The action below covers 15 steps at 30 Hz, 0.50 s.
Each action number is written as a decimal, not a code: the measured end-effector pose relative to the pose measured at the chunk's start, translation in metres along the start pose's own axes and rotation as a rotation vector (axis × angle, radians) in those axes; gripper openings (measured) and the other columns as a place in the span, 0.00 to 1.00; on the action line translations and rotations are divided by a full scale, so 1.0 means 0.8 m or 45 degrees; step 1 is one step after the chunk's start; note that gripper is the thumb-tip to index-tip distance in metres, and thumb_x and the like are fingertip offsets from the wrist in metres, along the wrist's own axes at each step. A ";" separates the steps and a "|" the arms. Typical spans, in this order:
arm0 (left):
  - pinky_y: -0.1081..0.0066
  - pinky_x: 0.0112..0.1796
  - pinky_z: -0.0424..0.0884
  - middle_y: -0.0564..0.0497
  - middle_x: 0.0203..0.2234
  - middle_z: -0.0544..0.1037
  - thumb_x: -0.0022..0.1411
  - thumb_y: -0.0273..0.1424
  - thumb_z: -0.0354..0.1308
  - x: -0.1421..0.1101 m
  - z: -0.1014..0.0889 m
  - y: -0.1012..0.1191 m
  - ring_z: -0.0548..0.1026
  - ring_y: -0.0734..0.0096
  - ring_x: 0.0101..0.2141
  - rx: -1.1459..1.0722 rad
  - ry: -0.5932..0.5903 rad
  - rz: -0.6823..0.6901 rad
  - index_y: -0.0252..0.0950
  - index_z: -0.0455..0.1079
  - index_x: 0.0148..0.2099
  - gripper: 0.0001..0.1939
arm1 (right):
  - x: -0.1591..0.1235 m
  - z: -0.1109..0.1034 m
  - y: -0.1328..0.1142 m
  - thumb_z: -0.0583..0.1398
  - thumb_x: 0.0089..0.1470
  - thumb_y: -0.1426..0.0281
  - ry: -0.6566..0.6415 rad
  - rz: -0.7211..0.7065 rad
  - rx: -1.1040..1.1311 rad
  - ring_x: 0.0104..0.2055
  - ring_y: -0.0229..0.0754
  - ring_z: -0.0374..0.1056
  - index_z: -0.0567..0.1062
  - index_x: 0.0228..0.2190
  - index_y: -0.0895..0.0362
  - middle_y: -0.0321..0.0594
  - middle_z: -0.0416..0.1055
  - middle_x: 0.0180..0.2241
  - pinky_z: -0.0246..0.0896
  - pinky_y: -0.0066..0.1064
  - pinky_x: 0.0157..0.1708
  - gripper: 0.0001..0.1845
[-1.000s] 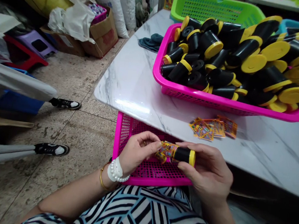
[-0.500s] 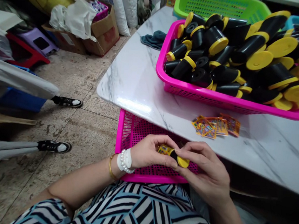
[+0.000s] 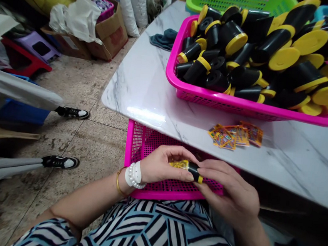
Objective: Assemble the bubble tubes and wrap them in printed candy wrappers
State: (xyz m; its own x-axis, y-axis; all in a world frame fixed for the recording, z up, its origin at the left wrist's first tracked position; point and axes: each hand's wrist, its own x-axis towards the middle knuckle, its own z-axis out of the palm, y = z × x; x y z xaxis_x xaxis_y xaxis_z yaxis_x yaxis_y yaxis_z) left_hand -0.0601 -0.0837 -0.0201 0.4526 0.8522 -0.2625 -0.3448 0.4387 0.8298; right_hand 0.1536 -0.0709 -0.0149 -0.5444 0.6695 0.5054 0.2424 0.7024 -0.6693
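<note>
A small black canister (image 3: 193, 170) with a yellow cap is held over the lap, lying on its side. My left hand (image 3: 158, 165) is closed round one end, where a printed yellow label (image 3: 179, 164) shows between thumb and fingers. At the capped end, the fingertips and thumb of my right hand (image 3: 230, 189) grip the canister. Under both hands sits a pink mesh basket (image 3: 129, 146), partly below the table edge; my hands hide much of its inside. Several printed yellow-orange labels (image 3: 236, 136) lie in a loose pile on the table just beyond.
On the marble-patterned table (image 3: 133, 85) stands a large pink basket (image 3: 174, 75) heaped with black, yellow-capped canisters. Behind it is a green basket (image 3: 198, 4); a dark cloth (image 3: 164, 40) lies to its left. Another person's legs and shoes (image 3: 61, 162) are at the left, near a purple stool (image 3: 38, 44).
The canister has turned in my hands, so the yellow cap now shows edge-on rather than its round face. My right hand has shifted slightly right and down.
</note>
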 end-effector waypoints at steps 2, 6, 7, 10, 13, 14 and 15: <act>0.71 0.40 0.70 0.48 0.37 0.78 0.55 0.30 0.67 -0.001 -0.001 0.000 0.75 0.74 0.35 0.001 0.014 -0.029 0.34 0.73 0.49 0.18 | -0.001 -0.005 0.001 0.64 0.48 0.87 0.013 -0.051 -0.041 0.46 0.44 0.73 0.74 0.47 0.57 0.46 0.74 0.45 0.71 0.37 0.48 0.25; 0.69 0.40 0.70 0.48 0.34 0.78 0.56 0.32 0.67 -0.008 -0.005 0.001 0.74 0.72 0.34 0.348 0.141 0.104 0.32 0.75 0.43 0.13 | -0.002 -0.008 0.000 0.64 0.48 0.85 0.017 -0.061 -0.101 0.46 0.44 0.73 0.74 0.47 0.57 0.46 0.74 0.44 0.72 0.37 0.47 0.24; 0.68 0.42 0.70 0.48 0.35 0.78 0.57 0.31 0.66 -0.010 -0.004 0.002 0.74 0.71 0.36 0.473 0.150 0.181 0.33 0.76 0.43 0.12 | -0.002 -0.006 0.000 0.65 0.49 0.84 0.014 -0.036 -0.108 0.45 0.44 0.73 0.74 0.47 0.57 0.46 0.75 0.43 0.73 0.36 0.46 0.24; 0.64 0.47 0.69 0.46 0.41 0.78 0.58 0.28 0.63 -0.015 0.000 0.005 0.74 0.67 0.42 0.660 0.125 0.363 0.34 0.76 0.44 0.10 | -0.001 0.000 -0.002 0.66 0.49 0.82 0.003 0.015 -0.120 0.42 0.42 0.74 0.73 0.48 0.57 0.45 0.75 0.41 0.74 0.33 0.43 0.24; 0.64 0.45 0.71 0.45 0.42 0.77 0.58 0.31 0.63 -0.018 0.002 0.003 0.74 0.66 0.42 0.492 0.228 0.227 0.34 0.71 0.49 0.16 | -0.001 0.001 -0.001 0.64 0.50 0.83 0.016 -0.005 -0.108 0.43 0.43 0.74 0.73 0.49 0.56 0.45 0.75 0.42 0.75 0.36 0.43 0.25; 0.66 0.42 0.71 0.45 0.41 0.77 0.59 0.34 0.63 -0.019 0.000 0.001 0.74 0.68 0.40 0.403 0.306 0.148 0.33 0.70 0.49 0.17 | -0.001 0.000 0.000 0.64 0.50 0.83 0.026 -0.014 -0.102 0.44 0.44 0.74 0.73 0.50 0.55 0.46 0.75 0.43 0.75 0.37 0.44 0.26; 0.68 0.39 0.71 0.46 0.38 0.76 0.60 0.37 0.62 -0.019 -0.002 -0.001 0.74 0.69 0.37 0.322 0.378 0.080 0.32 0.69 0.48 0.17 | -0.003 -0.002 0.001 0.64 0.50 0.84 0.029 -0.027 -0.095 0.46 0.45 0.74 0.72 0.51 0.54 0.46 0.74 0.44 0.75 0.40 0.45 0.27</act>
State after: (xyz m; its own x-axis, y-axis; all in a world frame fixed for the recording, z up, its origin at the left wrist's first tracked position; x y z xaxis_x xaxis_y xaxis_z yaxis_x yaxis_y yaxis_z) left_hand -0.0678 -0.0967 -0.0175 0.1669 0.9367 -0.3077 -0.1335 0.3307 0.9342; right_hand 0.1560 -0.0716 -0.0157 -0.5320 0.6588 0.5320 0.2905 0.7321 -0.6161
